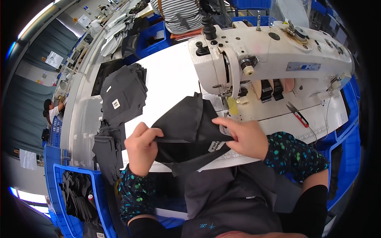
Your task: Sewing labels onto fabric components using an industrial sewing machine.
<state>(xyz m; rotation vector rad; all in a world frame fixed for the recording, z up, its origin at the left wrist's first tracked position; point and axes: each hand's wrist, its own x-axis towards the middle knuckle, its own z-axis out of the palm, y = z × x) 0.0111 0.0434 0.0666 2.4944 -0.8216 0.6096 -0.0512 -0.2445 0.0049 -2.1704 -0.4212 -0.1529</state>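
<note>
A dark grey fabric piece (178,119) is stretched between my two hands in front of the sewing machine (274,55). My left hand (142,147) pinches its left edge between thumb and fingers. At the opposite edge, my right hand (247,137) has a closed grip on the cloth, close to the machine's needle area. The fabric is folded, with a flap hanging below over the table's front edge. A white printed label (216,146) shows on the lower layer beside my right fingers. The fingertips under the cloth are hidden.
Stacks of dark fabric pieces (123,93) lie left on the white table (166,65). Red-handled scissors (298,115) rest right of the needle. Blue bins (99,174) flank the table, and a person in a striped top (176,16) sits beyond it.
</note>
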